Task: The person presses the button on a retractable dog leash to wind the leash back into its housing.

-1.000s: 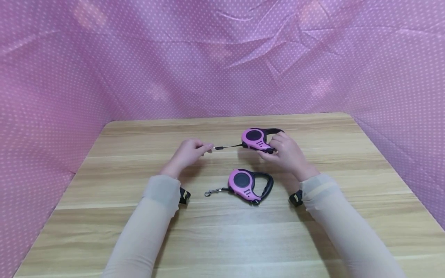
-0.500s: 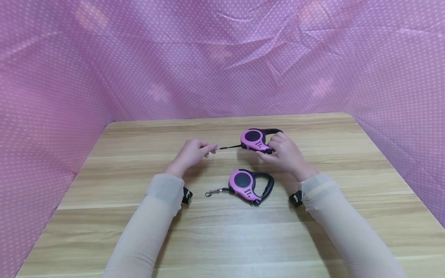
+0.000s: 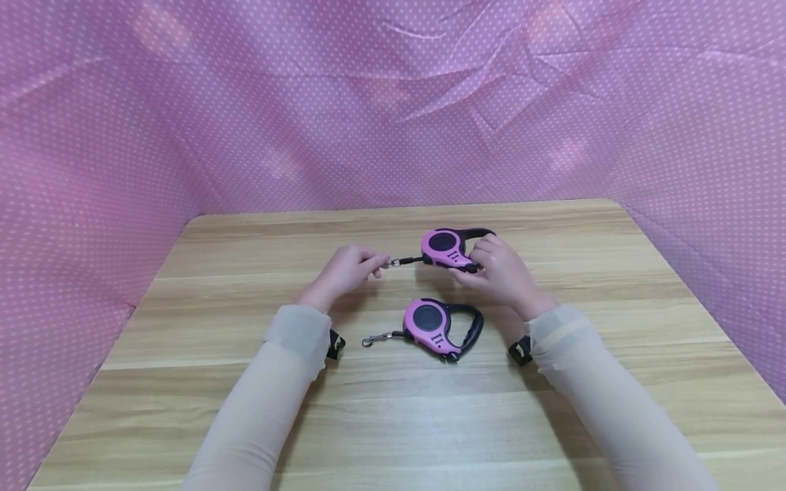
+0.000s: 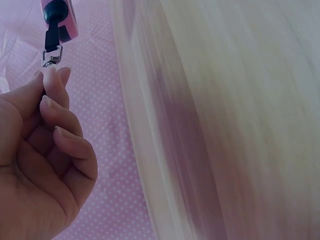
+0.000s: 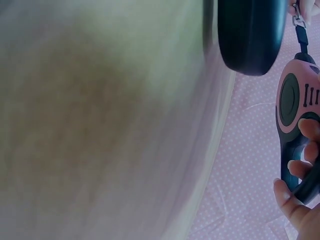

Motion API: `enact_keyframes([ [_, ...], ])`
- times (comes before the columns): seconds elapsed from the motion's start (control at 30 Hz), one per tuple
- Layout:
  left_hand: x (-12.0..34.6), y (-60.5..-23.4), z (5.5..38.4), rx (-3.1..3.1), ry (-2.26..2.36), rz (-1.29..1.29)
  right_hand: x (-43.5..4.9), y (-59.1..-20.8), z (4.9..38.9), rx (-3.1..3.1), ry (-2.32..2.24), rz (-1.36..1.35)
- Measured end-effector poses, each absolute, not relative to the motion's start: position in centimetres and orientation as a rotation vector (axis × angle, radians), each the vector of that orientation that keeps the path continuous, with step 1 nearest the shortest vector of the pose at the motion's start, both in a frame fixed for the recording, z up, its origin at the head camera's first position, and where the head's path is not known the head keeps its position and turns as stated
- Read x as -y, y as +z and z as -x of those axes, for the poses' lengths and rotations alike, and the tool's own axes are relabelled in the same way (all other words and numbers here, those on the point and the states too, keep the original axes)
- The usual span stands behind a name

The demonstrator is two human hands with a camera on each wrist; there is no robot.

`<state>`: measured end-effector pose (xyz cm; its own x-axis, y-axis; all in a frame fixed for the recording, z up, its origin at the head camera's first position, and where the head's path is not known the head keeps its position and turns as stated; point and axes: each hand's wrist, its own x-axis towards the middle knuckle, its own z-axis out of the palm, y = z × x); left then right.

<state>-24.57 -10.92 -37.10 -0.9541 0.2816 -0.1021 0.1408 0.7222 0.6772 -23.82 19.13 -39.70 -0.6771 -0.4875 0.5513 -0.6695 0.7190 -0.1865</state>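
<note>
My right hand [image 3: 503, 271] grips the black handle of a pink-and-black retractable dog leash [image 3: 439, 258], fingers curled through its loop. This leash is held up off the table, its round end facing left. At the end of its short black strap is a metal clip [image 4: 52, 55], which my left hand [image 3: 346, 269] pinches between thumb and fingertips; part of the clip is hidden by the fingers. The strap between the case and the left hand is short and straight. Nearer to me, a matching retractable leash [image 3: 424, 334] lies on the table, its metal clip [image 3: 376, 339] pointing left.
Both leashes are over a light wood-grain table [image 3: 393, 423]. Pink dotted cloth [image 3: 393, 136] hangs behind it and at both sides. Black bands [image 3: 520, 350] sit at both wrists. A dark rounded shape [image 5: 252, 37] fills the upper part of the right wrist view.
My left hand has moved right toward the leash case with the clip, and the strap between them has become shorter. My right hand and the held leash have shifted slightly left. The lying leash stays put.
</note>
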Motion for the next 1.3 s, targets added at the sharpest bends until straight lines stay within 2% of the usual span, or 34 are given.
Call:
enact_keyframes([
  [0.9,10.1,-37.4,24.5,-2.692,1.072,-0.432,-18.7,-39.7,24.0,2.544,0.491,-0.890],
  [1.3,9.6,-38.1,24.4,-2.756,0.934,-0.358,-18.8,-39.7,24.1,2.726,0.564,-0.847],
])
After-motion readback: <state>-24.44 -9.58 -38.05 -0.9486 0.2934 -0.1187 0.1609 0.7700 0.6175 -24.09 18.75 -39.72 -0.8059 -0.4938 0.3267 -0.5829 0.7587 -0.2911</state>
